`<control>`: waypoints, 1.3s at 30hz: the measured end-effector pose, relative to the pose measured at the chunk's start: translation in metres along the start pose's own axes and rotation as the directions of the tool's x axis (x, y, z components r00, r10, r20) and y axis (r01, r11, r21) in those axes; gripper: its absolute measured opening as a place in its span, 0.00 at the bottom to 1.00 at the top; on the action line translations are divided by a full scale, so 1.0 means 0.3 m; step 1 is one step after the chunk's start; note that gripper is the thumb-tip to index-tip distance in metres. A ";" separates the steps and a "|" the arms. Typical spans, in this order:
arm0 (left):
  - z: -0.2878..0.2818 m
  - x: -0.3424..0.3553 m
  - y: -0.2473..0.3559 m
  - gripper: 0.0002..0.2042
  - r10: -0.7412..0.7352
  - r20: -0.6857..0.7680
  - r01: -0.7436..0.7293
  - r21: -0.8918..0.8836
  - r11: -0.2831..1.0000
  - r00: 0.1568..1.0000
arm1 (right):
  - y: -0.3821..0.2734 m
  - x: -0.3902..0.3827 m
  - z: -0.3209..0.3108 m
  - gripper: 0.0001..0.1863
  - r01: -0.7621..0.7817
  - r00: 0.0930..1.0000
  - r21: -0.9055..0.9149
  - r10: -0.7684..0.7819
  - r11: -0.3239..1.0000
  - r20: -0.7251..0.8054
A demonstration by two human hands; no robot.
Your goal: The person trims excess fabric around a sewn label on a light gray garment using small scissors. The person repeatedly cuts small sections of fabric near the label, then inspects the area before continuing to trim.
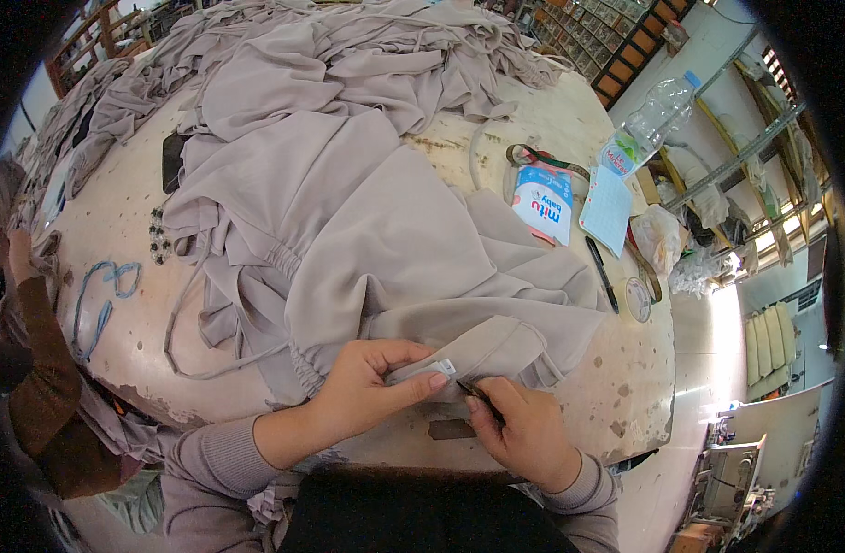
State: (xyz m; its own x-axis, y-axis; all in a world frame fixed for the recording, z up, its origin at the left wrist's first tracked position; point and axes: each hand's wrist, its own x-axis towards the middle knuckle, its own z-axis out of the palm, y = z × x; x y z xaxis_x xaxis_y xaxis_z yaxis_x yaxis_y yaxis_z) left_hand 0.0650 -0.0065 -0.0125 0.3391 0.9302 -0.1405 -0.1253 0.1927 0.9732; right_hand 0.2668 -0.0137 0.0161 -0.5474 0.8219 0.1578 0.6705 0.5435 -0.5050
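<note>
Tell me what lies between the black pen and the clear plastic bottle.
In the head view, a pale notepad lies between the black pen and the clear plastic bottle.

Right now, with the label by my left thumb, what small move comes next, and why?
Probably ease the small dark tool in your right hand slightly closer to the white label: its tip points that way and looks near, contact unclear, while your left hand pinches the grey cloth beside it.
</note>
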 end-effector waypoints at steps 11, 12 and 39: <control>0.001 0.001 -0.004 0.11 0.013 0.011 -0.012 -0.040 0.999 1.000 | -0.001 0.002 -0.002 0.06 -0.003 1.000 0.004 0.003 1.000 0.001; 0.001 0.001 -0.004 0.10 0.016 0.012 -0.016 -0.037 0.999 1.000 | 0.000 0.001 -0.002 0.06 -0.008 1.000 0.006 0.008 1.000 0.003; 0.002 -0.003 -0.001 0.10 0.028 -0.009 -0.028 0.044 0.999 1.000 | 0.023 0.001 0.036 0.09 -0.214 0.975 0.299 0.182 0.930 0.131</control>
State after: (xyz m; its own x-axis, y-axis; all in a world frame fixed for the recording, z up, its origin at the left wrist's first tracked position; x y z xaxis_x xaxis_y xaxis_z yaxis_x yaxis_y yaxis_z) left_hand 0.0653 -0.0075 -0.0125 0.3271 0.9380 -0.1148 -0.0940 0.1531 0.9837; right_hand 0.2658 -0.0114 0.0034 -0.4769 0.8776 -0.0489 0.5911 0.2790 -0.7568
